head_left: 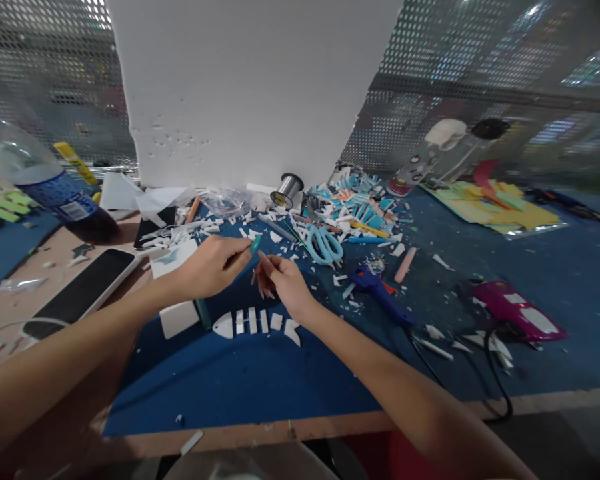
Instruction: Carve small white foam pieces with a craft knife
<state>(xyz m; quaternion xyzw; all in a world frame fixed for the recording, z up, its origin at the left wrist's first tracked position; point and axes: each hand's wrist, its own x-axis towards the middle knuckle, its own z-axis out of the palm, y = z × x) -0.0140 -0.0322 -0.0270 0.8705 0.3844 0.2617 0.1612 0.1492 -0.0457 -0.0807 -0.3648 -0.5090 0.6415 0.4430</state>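
Blue mat (190, 390); left hand (214, 267) pinching teal piece (255, 245); right hand (286, 285) half-curled, grip unclear; white fish-skeleton cutouts (253, 321) nearer.

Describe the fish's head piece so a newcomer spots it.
On the blue work surface, find the row of white pieces laid out like a fish. The head piece sits at the row's left end; it tapers leftward in a curve, unlike the straight-sided strips beside it.
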